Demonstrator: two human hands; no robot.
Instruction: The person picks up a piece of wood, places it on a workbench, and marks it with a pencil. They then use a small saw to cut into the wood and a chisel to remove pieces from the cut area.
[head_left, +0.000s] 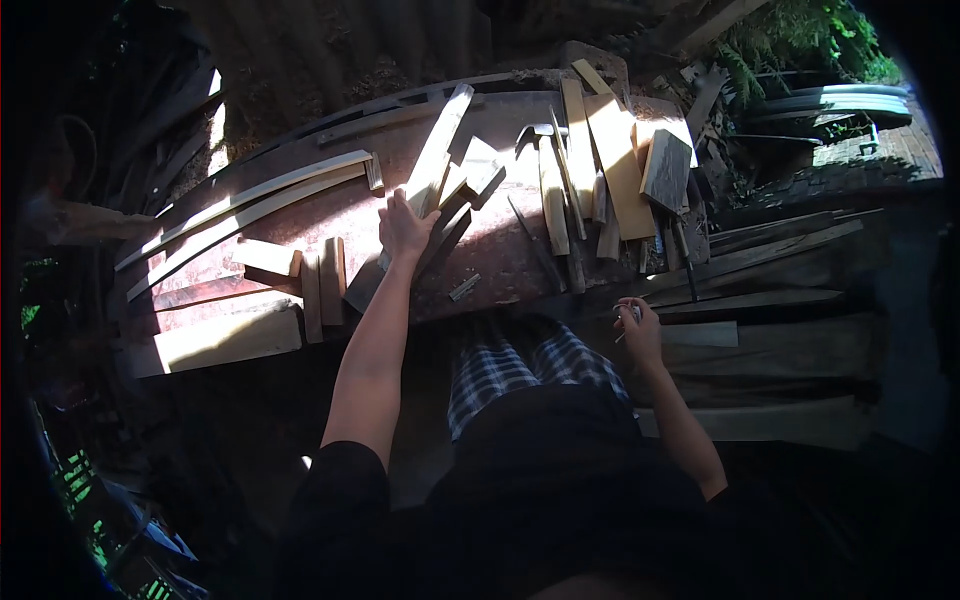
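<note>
My left hand (405, 230) lies over the lower end of a pale wooden plank (440, 140) on the workbench, fingers stretched out and thumb apart. Beside that hand are a short wood block (482, 168) and a dark wood offcut (445, 240). Past the bench's near edge, on the right, my right hand (640, 328) is closed. A thin pale tip and a small whitish part stick out of its fingers; what they belong to is too small to tell. A hammer (550, 185) with a wooden handle lies among several wood strips right of centre.
The reddish workbench (480, 265) carries long thin strips (250, 205) and short blocks (270, 257) on the left. A wide board (618, 165) and a grey block (665, 170) lie on the right. Long planks (770, 350) are stacked low beside my right hand.
</note>
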